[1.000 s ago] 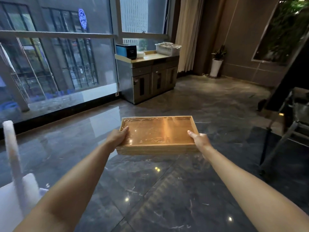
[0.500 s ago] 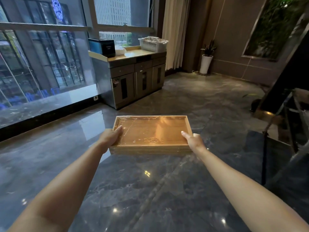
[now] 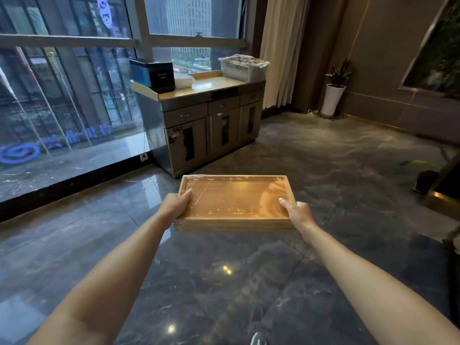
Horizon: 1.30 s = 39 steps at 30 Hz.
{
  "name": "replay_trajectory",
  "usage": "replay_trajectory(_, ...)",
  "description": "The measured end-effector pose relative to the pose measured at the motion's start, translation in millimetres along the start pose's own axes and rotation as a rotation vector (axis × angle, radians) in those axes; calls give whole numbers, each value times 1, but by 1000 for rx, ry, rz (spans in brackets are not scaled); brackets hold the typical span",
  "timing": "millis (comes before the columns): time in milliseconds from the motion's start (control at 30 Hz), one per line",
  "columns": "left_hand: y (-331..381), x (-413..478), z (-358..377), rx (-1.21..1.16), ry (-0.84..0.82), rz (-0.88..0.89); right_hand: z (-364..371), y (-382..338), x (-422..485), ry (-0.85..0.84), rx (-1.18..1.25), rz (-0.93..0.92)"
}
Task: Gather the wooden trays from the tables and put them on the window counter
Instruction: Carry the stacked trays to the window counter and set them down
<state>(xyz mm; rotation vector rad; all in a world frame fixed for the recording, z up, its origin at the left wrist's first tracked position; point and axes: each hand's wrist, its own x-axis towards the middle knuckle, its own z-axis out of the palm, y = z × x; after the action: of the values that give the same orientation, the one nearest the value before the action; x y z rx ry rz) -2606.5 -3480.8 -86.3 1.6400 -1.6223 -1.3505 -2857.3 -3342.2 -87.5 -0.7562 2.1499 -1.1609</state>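
Note:
A stack of flat wooden trays (image 3: 234, 202), the top one covered in clear film, is held out in front of me above the dark marble floor. My left hand (image 3: 174, 206) grips its left edge, thumb over the rim. My right hand (image 3: 296, 212) grips the right edge the same way. Ahead by the window stands the window counter (image 3: 211, 87), a grey cabinet with a pale wooden top, still a few steps beyond the trays.
On the counter sit a black box (image 3: 159, 75), a pale folded item (image 3: 183, 79) and a white plastic basket (image 3: 242, 67). A curtain (image 3: 276, 46) hangs right of it. A potted plant (image 3: 333, 95) stands by the far wall. Dark furniture (image 3: 438, 180) is at the right edge.
I have walked closer to the counter, which now looks larger and nearer. The trays stay level in both hands. The white object at lower left has left the view.

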Motion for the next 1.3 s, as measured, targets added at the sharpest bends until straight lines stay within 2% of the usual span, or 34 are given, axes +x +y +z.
replay_trajectory(200, 77, 140, 65, -31, 94, -27, -21, -49, 194, -56, 11, -74)
replay_trajectory(433, 188, 293, 100, -4, 174, 6, -30, -124, 386, -107, 15, -146)
replay_trajectory(700, 251, 498, 146, 0, 160, -47, 11, -166, 596, -160, 6, -136)
replay_trajectory(900, 329, 670, 167, -38, 165, -44, 42, -235, 774, -184, -20, -158)
replay_trajectory(1133, 429, 817, 185, -50, 179, -15, 48, -313, 944, -183, -15, -188)
replay_trajectory(1300, 470, 930, 212, -67, 214, -31, 72, -344, 1076, -222, -43, -225)
